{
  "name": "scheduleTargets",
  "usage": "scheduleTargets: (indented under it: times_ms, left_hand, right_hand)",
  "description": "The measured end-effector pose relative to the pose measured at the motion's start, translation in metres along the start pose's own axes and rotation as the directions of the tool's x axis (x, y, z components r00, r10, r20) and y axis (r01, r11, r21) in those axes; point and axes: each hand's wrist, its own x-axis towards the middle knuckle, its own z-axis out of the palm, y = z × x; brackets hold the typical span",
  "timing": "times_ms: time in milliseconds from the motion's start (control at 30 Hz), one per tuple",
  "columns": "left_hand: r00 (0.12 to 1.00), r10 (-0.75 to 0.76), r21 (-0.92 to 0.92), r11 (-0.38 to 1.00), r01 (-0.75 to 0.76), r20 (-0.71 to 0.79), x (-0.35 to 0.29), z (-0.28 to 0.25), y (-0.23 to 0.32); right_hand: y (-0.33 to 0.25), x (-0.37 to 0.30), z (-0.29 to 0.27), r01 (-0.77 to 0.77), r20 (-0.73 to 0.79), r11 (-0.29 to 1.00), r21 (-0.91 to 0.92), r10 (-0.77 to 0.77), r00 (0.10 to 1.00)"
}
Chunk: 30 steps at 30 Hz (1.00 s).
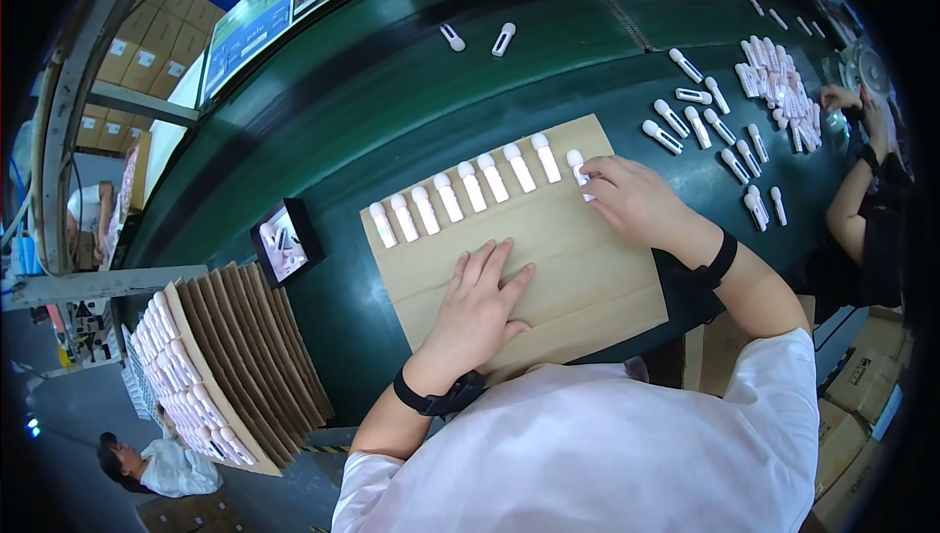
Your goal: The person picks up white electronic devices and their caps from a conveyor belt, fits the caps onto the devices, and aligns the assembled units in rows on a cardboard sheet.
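Note:
In front of me lies a tan cardboard sheet (578, 269) on the green work surface. Along its far side stands a row of several small, pale pink, microphone-shaped devices (470, 185), their rounded heads pointing away from me. My right hand (636, 202) pinches another of these pale devices (576, 161) at the row's right end, with its lower part partly covered by my fingers. My left hand (475, 313) rests flat on the sheet below the row, fingers spread and holding nothing.
More pale devices (720, 127) lie loose at the right, near a dense pile (783, 88). A co-worker's hands (857, 107) are beyond it. Two devices (502, 40) lie far off. At left are a black-framed box (284, 241) and a stack of cardboard sheets (250, 357) bearing devices.

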Motion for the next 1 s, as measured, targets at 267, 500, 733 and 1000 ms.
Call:
scheduleTargets:
  times_ms: [267, 500, 733, 1000]
  left_hand:
    - [1.000, -0.003, -0.004, 1.000, 0.003, -0.001, 0.000, 0.001, 0.001]
    - [1.000, -0.014, 0.008, 1.000, 0.014, 0.010, 0.000, 0.002, 0.002]
    - [1.000, -0.019, 0.021, 1.000, 0.019, -0.007, -0.001, 0.002, 0.004]
    - [0.997, -0.035, -0.033, 0.999, 0.033, -0.065, -0.015, -0.015, 0.004]
  right_hand:
    - [0.016, 0.020, 0.004, -0.067, -0.051, 0.997, -0.040, 0.065, 0.997]
    - [0.021, 0.025, -0.014, -0.104, 0.004, 0.993, 0.055, 0.104, 0.995]
    - [0.042, 0.043, -0.043, -0.141, -0.010, 0.990, 0.026, 0.142, 0.990]
    - [0.075, 0.137, -0.041, -0.184, 0.149, 0.980, -0.078, 0.194, 0.970]
